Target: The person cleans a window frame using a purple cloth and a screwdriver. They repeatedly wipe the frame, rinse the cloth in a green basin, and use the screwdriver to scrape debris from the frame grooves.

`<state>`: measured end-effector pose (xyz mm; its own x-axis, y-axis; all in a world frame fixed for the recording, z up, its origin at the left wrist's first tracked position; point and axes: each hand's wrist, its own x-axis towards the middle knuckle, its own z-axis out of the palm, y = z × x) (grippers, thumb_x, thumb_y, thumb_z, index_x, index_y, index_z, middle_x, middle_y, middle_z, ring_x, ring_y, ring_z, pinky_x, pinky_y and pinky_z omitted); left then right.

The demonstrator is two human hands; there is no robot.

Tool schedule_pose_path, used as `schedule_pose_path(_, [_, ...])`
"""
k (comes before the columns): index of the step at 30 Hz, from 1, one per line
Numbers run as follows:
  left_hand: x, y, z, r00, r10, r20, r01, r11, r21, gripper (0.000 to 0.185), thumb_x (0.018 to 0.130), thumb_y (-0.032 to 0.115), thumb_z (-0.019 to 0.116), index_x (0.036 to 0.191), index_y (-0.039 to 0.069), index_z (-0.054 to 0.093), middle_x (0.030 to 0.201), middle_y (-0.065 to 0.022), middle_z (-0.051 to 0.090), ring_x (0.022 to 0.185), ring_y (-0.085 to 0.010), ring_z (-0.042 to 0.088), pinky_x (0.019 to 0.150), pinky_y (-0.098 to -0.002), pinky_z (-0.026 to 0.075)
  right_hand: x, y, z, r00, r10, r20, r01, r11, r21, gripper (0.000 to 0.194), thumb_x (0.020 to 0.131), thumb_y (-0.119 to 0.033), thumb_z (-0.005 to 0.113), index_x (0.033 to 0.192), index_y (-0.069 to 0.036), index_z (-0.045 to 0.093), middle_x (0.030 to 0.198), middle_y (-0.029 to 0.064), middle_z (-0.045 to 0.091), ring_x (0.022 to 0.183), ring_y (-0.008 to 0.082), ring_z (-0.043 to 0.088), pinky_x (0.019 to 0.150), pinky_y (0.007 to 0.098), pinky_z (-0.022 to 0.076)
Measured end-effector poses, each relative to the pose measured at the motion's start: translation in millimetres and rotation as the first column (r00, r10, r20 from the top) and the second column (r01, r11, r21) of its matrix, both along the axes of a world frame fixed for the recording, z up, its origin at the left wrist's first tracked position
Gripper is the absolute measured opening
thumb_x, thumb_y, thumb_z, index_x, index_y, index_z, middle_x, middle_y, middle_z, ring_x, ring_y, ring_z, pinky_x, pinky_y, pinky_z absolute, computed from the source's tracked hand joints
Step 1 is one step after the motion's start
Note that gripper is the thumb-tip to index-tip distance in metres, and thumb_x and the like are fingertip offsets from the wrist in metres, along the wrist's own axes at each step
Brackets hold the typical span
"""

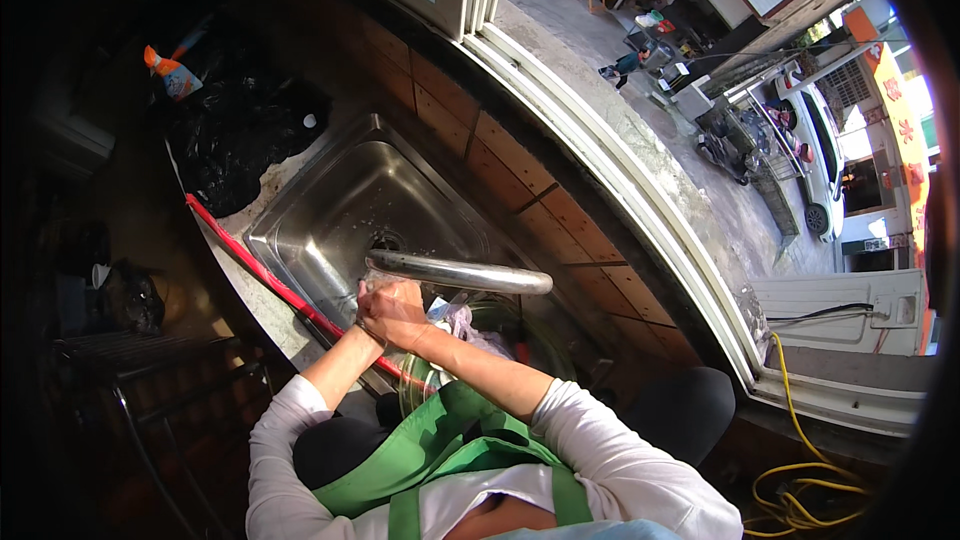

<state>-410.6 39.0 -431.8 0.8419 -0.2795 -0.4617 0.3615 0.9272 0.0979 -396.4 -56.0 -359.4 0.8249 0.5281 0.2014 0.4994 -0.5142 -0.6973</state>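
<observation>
Beneath the spout of a curved metal faucet (pixel 465 271), my two hands are pressed together over a stainless steel sink (pixel 450 202). Water runs onto them. My right hand (pixel 403 307) is wrapped over my left hand (pixel 365 306), whose fingers are mostly hidden. No other object shows between them. The sink drain (pixel 386 242) lies just beyond the spout. Along the counter's front edge stretches a red plastic strip (pixel 259 268), passing under my left forearm. Beside my right forearm, coiled clear hose (pixel 491 313) and a crumpled plastic bag (pixel 474 330) lie at the sink's near end.
Black plastic sheeting (pixel 240 112) covers the counter's far end, with an orange-topped spray bottle (pixel 174 75) on it. A tiled wall (pixel 517 157) and window track (pixel 600 165) border the right side. A metal rack (pixel 150 360) stands left; yellow hose (pixel 802 495) coils lower right. Outside, a person (pixel 630 66) walks.
</observation>
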Motion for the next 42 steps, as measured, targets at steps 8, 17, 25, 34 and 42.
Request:
schedule_pose_path(8, [16.9, -4.5, 36.8, 0.996, -0.032, 0.079, -0.011, 0.868, 0.497, 0.043, 0.099, 0.044, 0.044, 0.122, 0.010, 0.055, 0.117, 0.0002, 0.060, 0.109, -0.0138, 0.057, 0.095, -0.0309, 0.045, 62.8, -28.9, -53.6, 0.838, -0.339, -0.427, 0.440, 0.883, 0.163, 0.040, 0.093, -0.028, 0.057, 0.063, -0.002, 0.056, 0.056, 0.0165, 0.055, 0.050, 0.0338, 0.052, 0.050, 0.0392, 0.0425])
schedule_pose_path(17, [11.8, 36.4, -31.5, 0.992, -0.109, 0.065, 0.097, 0.981, 0.166, 0.040, 0.098, 0.044, 0.043, 0.105, 0.009, 0.062, 0.105, -0.0058, 0.066, 0.101, -0.0210, 0.061, 0.095, -0.0362, 0.046, 0.2, 11.2, -2.4, 0.971, -0.039, -0.234, 0.085, 0.979, 0.187, 0.015, 0.083, -0.018, 0.058, 0.081, -0.005, 0.066, 0.095, 0.0137, 0.063, 0.089, 0.0365, 0.061, 0.074, 0.0445, 0.0478])
schedule_pose_path(25, [15.1, 10.9, 3.9, 0.998, -0.053, 0.040, 0.036, 0.935, 0.353, 0.038, 0.095, 0.040, 0.049, 0.118, 0.010, 0.055, 0.121, -0.0050, 0.056, 0.110, -0.0175, 0.055, 0.095, -0.0337, 0.045, 67.7, 7.0, -37.0, 0.973, -0.175, -0.154, 0.203, 0.960, 0.194, 0.012, 0.072, -0.011, 0.056, 0.068, 0.000, 0.059, 0.067, 0.0221, 0.060, 0.065, 0.0397, 0.061, 0.058, 0.0474, 0.0461])
schedule_pose_path(34, [31.3, 46.6, 45.9, 0.966, -0.095, 0.242, -0.046, 0.854, 0.518, 0.059, 0.080, 0.015, 0.067, 0.133, 0.011, 0.042, 0.124, -0.0106, 0.053, 0.116, -0.0253, 0.052, 0.101, -0.0395, 0.043, 63.5, -28.2, -38.9, 0.732, -0.059, -0.679, 0.321, 0.909, 0.268, 0.041, 0.086, -0.040, 0.067, 0.077, -0.004, 0.049, 0.070, 0.0089, 0.051, 0.068, 0.0145, 0.044, 0.060, 0.0307, 0.0392])
schedule_pose_path(42, [25.1, 51.4, 12.2, 0.964, -0.186, 0.189, 0.049, 0.826, 0.561, 0.074, 0.072, 0.016, 0.078, 0.136, 0.007, 0.040, 0.121, -0.0088, 0.056, 0.110, -0.0235, 0.057, 0.096, -0.0367, 0.048, 72.1, -29.8, -25.4, 0.675, 0.238, -0.699, 0.555, 0.460, 0.693, 0.026, 0.094, -0.014, 0.057, 0.069, -0.008, 0.053, 0.065, -0.0100, 0.044, 0.060, -0.0002, 0.037, 0.050, 0.0219, 0.0293])
